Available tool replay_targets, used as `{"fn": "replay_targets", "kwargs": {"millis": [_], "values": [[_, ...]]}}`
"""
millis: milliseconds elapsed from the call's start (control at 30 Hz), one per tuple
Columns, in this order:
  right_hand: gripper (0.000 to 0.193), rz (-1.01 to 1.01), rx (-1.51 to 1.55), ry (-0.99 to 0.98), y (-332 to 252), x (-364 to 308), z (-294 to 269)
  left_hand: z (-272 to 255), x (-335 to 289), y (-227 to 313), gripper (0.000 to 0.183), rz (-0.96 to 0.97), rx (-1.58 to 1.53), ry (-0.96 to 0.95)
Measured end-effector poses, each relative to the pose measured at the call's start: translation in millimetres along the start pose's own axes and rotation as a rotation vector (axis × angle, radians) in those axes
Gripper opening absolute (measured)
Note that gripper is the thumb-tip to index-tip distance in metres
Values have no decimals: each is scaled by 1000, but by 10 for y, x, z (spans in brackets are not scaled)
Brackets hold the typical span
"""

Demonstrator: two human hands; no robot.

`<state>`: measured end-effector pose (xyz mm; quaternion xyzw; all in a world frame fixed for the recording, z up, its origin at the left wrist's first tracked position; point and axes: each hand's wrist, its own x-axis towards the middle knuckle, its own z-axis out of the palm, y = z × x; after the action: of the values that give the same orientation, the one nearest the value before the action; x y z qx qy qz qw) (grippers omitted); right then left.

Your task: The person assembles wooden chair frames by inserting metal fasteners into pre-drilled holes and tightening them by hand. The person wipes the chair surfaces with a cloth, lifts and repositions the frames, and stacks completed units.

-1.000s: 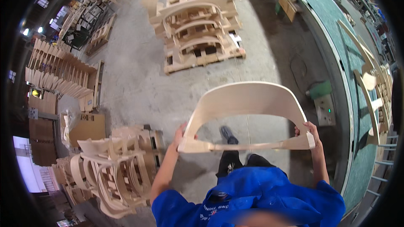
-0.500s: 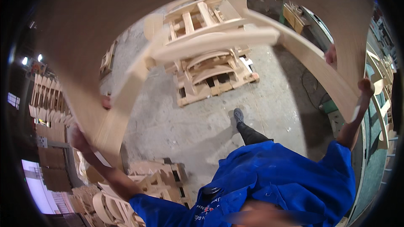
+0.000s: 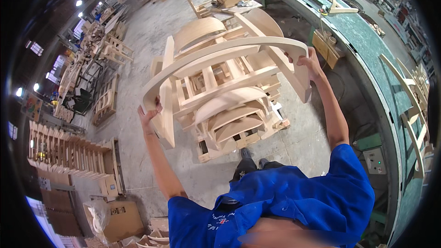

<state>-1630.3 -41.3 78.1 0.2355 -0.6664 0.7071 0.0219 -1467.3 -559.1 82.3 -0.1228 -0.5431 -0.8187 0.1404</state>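
Observation:
My left hand (image 3: 148, 115) and my right hand (image 3: 312, 65) grip opposite ends of an unfinished pale wooden chair frame (image 3: 220, 48). Its curved rail arches away from me between the two hands, with flat legs slanting down at both sides. Fingers of each hand wrap round the wood near the rail's ends. Beneath and beyond the held frame is a stack of similar curved wooden frames (image 3: 234, 95) on a wooden pallet (image 3: 206, 157). The held frame overlaps the stack in view, so I cannot tell whether they touch.
On the right runs a long green-topped bench (image 3: 351, 41) carrying curved wooden parts. A grey control box (image 3: 375, 160) sits below its edge. Stacked slatted wood (image 3: 69, 149) and a cardboard box (image 3: 120, 220) stand at the left. My shoes (image 3: 246, 153) are close to the pallet.
The chair frame has come down from close before the camera, out over the stack, still in both hands. I have stepped nearer the pallet.

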Motion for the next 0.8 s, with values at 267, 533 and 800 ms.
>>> {"fn": "replay_targets", "kwargs": {"millis": [267, 533, 800], "values": [[62, 106, -183, -65, 664, 964, 210, -829, 687, -1070, 76, -7, 141, 122], [66, 222, -100, -20, 1784, 1249, 296, -1330, 745, -1638, 87, -84, 360, 165], [50, 215, -59, -81, 2561, 1291, 392, -1281, 761, -2013, 80, -252, 281, 338]]}}
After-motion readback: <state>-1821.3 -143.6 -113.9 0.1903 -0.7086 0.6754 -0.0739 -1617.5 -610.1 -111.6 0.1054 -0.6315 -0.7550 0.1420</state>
